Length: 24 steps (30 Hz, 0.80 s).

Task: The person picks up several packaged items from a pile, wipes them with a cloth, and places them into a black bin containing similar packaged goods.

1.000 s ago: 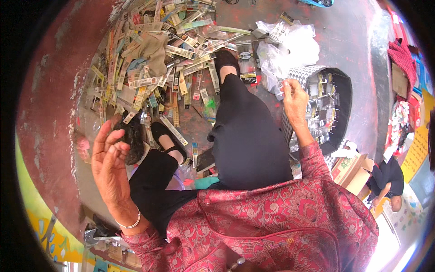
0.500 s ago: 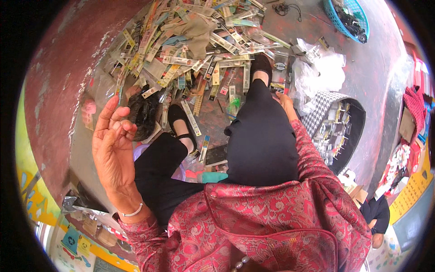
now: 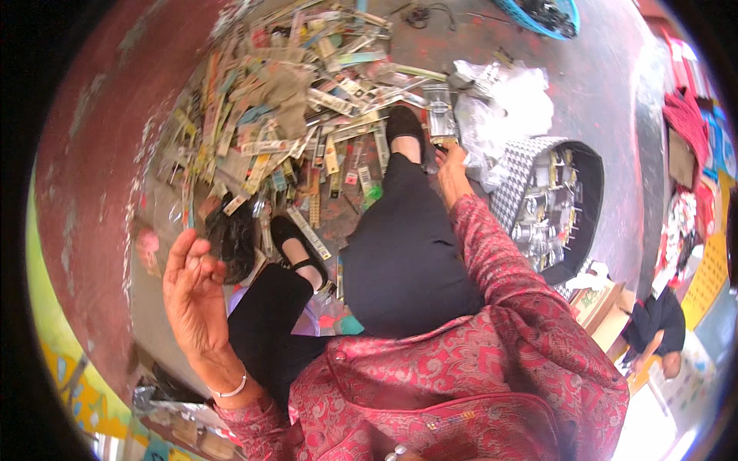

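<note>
Beside the right shoe, the right hand touches a clear packet, whether pinching I cannot tell; the left hand is raised, fingers curled, any hold unclear. Small packets already lie inside the houndstooth bin, right; a package heap lies loose, far left. The clear packet looks flat, dark-ended.

Floor: grey, red-flecked, upper middle of the frame
Maroon surface: scuffed, curving down the left
Painted band: green and yellow, lower left edge
Glare: white, lower right
</note>
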Motion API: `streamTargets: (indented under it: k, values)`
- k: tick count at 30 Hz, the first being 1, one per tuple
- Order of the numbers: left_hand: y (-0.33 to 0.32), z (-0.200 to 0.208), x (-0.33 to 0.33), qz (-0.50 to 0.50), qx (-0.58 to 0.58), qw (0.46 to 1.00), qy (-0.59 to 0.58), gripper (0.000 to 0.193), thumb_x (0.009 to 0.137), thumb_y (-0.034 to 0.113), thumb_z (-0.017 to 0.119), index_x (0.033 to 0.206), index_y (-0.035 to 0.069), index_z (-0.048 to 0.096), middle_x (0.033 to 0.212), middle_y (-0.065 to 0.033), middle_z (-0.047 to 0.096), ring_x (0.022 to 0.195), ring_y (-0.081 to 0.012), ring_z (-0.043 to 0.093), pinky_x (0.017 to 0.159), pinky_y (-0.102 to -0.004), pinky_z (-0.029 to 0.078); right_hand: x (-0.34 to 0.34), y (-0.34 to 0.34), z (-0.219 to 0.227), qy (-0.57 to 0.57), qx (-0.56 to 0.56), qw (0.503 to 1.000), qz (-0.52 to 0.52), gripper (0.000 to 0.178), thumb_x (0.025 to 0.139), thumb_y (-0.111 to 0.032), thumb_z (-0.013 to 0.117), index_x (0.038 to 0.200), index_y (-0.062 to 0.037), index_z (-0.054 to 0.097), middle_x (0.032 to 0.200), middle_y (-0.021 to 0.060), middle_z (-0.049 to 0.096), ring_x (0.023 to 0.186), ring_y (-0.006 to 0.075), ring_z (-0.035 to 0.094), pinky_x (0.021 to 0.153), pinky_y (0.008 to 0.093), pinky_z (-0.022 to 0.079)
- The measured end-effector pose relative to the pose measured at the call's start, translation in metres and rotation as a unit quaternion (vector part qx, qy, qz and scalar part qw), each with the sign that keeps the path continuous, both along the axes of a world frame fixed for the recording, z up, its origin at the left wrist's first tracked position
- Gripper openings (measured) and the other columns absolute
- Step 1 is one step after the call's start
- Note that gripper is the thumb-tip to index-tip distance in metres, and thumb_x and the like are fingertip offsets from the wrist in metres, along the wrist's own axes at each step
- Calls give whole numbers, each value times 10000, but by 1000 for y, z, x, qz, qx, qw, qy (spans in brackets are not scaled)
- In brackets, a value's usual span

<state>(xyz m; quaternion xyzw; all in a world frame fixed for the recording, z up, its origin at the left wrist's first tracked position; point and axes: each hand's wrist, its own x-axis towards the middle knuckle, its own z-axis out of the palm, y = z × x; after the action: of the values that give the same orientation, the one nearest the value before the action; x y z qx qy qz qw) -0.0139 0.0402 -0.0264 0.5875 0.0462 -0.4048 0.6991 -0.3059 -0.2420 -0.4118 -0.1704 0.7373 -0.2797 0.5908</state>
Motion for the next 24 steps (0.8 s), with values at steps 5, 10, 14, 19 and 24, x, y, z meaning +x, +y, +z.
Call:
streamTargets:
  k: [5, 10, 14, 19, 24]
  values:
    - [-9, 3, -2, -10, 3, 1000, 12, 457, 770, 69, 618, 1178, -39, 443, 985, -91, 554, 786, -117, 548, 772, -280, 467, -10, -17, -7, -84, 16, 995, -56, 296, 771, -306, 588, 962, -86, 538, 842, 78, 582, 658, 214, 591, 476, 276, 417]
    - [-13, 1, -6, -14, 12, 1000, 16, 409, 779, 57, 607, 1152, -31, 463, 957, -88, 550, 764, -117, 540, 756, -280, 457, 12, -24, 36, -128, 41, 991, 15, 320, 742, -361, 666, 915, -121, 543, 778, 47, 569, 587, 191, 544, 481, 276, 412]
    - [-17, 3, -8, -28, 8, 999, 26, 374, 789, 50, 591, 1134, -32, 474, 947, -88, 553, 760, -118, 541, 757, -280, 459, 13, -38, 38, -157, 74, 984, 28, 202, 730, -186, 689, 865, -119, 554, 731, 24, 566, 582, 166, 529, 473, 274, 380]
    - [-17, 0, -7, -35, 5, 999, 28, 342, 800, 49, 567, 1122, -32, 484, 929, -85, 568, 772, -121, 550, 774, -280, 467, 0, -25, 58, -233, 36, 972, -6, 185, 753, -88, 661, 900, -108, 551, 780, 39, 592, 604, 159, 531, 488, 271, 368]
    - [-13, 1, -6, -29, 3, 999, 20, 369, 808, 70, 568, 1155, -19, 479, 968, -83, 595, 849, -128, 574, 811, -282, 456, 10, -16, 109, -269, 69, 958, 69, 158, 788, -56, 620, 926, -64, 543, 796, 53, 594, 603, 170, 526, 511, 261, 372]
